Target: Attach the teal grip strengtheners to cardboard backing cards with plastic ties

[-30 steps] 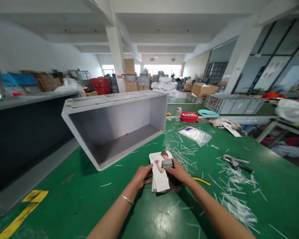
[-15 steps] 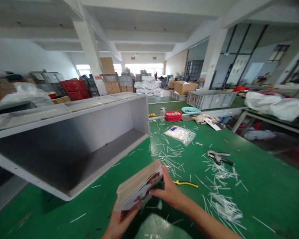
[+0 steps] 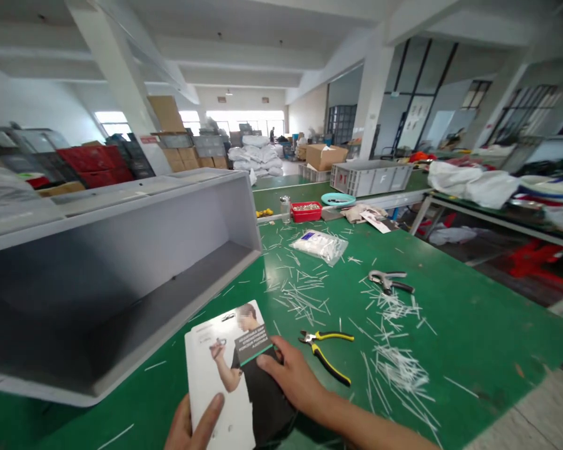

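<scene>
Both of my hands hold a stack of printed packaging cards (image 3: pixel 229 375) low over the green table. Its top card faces me, printed with a person, a dark block of text and a hang hole. My left hand (image 3: pixel 194 425) grips the lower left edge, thumb on the front. On the right edge, my right hand (image 3: pixel 295 378) is closed with its thumb across the print; its other fingers are partly hidden behind the cards. Just right of that hand lie diagonal cutters (image 3: pixel 326 353) with yellow and black handles, their jaws apart. A hand grip strengthener (image 3: pixel 389 281) rests farther back.
A large grey crate (image 3: pixel 122 300) lies on its side at left, opening towards me. Thin white strips (image 3: pixel 403 369) litter the green table (image 3: pixel 483 325). Behind them are a clear bag (image 3: pixel 319 245), a red basket (image 3: pixel 306 215), a glass jar (image 3: pixel 285 209) and a teal plate (image 3: pixel 338 199).
The stack has turned from showing its edges to showing its printed front, and now sits lower left. My view has swung right. The cutters, partly hidden before, are fully visible.
</scene>
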The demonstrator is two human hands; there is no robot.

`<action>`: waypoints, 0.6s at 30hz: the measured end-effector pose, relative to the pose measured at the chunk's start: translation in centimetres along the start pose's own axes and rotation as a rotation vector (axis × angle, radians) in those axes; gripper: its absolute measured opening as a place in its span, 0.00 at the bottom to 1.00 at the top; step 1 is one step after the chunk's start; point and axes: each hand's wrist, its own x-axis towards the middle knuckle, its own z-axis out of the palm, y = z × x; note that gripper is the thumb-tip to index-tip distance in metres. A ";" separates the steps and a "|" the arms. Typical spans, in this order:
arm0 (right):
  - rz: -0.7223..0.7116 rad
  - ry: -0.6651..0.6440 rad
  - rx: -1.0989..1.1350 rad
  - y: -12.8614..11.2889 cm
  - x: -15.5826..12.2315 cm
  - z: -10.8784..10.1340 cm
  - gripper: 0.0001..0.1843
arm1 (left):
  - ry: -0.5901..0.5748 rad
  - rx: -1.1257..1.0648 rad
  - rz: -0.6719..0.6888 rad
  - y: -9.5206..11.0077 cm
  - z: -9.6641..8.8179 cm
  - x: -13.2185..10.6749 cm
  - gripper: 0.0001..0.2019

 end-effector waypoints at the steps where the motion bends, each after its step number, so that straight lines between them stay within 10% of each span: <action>1: 0.018 -0.021 0.012 0.1 0.5 0.7 0.18 | 0.022 -0.022 -0.026 0.3 -0.7 -0.1 0.35; 11: 0.301 -0.052 0.258 4.9 1.3 2.1 0.26 | 0.181 0.058 -0.116 -1.9 -2.2 -2.0 0.31; 18: 0.097 -0.049 -0.161 4.6 1.8 0.6 0.18 | 0.054 -0.162 -0.167 -1.0 -0.3 -1.9 0.38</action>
